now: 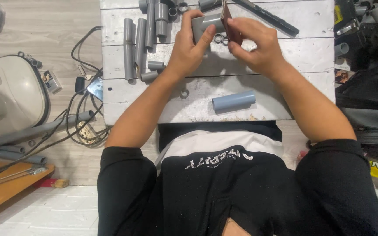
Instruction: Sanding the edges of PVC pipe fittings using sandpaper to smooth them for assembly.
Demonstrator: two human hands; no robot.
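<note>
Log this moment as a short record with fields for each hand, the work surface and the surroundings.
Left hand: grips a short grey pipe piece
Right hand: fingers pinch a thin reddish-brown sheet against the pipe's end
Work surface: white plank bench
On bench: loose blue-grey pipe section, row of grey pipe offcuts, small cut rings
Floor left: white appliance, tangled black cables

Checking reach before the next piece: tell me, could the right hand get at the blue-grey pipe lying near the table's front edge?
Probably yes: the blue-grey pipe lies alone with nothing over it, but the right hand is pinching a reddish-brown sheet.
</note>
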